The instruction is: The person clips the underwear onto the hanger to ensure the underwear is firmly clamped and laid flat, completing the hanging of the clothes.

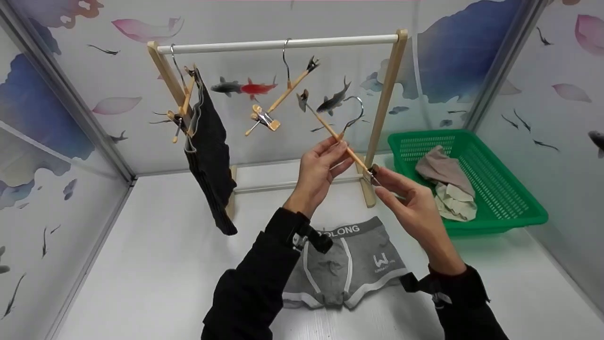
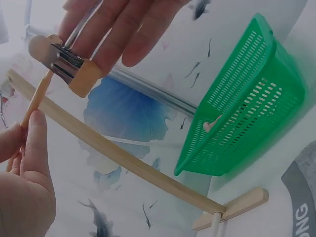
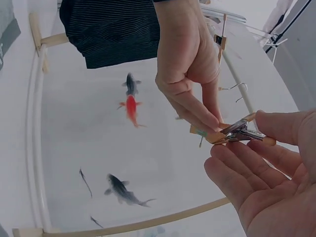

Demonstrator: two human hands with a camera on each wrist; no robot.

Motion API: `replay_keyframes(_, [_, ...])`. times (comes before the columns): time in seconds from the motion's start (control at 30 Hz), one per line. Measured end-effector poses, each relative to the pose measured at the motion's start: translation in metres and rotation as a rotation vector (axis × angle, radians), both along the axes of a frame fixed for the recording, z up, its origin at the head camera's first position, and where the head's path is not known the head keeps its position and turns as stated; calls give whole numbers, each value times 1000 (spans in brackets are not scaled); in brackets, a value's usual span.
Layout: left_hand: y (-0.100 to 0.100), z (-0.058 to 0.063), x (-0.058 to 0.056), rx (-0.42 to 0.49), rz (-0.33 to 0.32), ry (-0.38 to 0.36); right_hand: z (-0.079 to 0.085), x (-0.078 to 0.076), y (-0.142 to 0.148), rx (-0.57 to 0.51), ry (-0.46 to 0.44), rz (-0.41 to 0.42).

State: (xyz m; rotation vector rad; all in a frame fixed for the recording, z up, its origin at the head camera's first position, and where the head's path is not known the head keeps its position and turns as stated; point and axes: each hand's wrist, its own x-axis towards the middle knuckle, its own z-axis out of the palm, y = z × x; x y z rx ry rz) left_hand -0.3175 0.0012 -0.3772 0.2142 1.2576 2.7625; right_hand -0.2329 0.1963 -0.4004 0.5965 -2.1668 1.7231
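Observation:
My left hand (image 1: 318, 172) pinches the wooden bar of a clip hanger (image 1: 325, 125), held tilted in front of the rack with its metal hook up. At the bar's lower right end my right hand (image 1: 415, 203) has a wood-and-metal clip (image 3: 239, 132) between thumb and fingers. The same clip (image 2: 66, 66) shows close up in the left wrist view, with no cloth in it. Below both hands, grey boxer briefs (image 1: 330, 271) with white trim lie flat on the table, partly covered by the left sleeve.
Behind the hands stands a rack (image 1: 226, 46) with a white rail and wooden legs. On it hang a bare clip hanger (image 1: 289, 92) and, at left, a dark ribbed garment (image 1: 207, 156) on another hanger. A green basket (image 1: 509, 222) at right holds crumpled cloths (image 1: 448, 182).

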Motion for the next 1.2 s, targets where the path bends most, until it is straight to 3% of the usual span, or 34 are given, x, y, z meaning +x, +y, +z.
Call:
replay_keyframes(0.33, [-18,-41,19,76,74,-10,-28,-15,-7,-35,-92,70])
replay_keyframes(0.53, [-20,-56,30,110,132,15,-40,-24,-21,-187,-235,136])
replay_keyframes(0.67, [-22,-66,36,118,171,25,-46,-31,-29,-255,-266,135])
replay_keyframes(0.87, [-30,-76,42,104,137,42,-51,-36,-29,-291,-251,123])
replay_keyframes(1.0, [-46,-81,43,119,108,47,-49,-39,-25,-266,-230,137])
replay_keyframes(1.2, [-90,-83,42,189,179,105,-42,-41,-12,-230,-209,161])
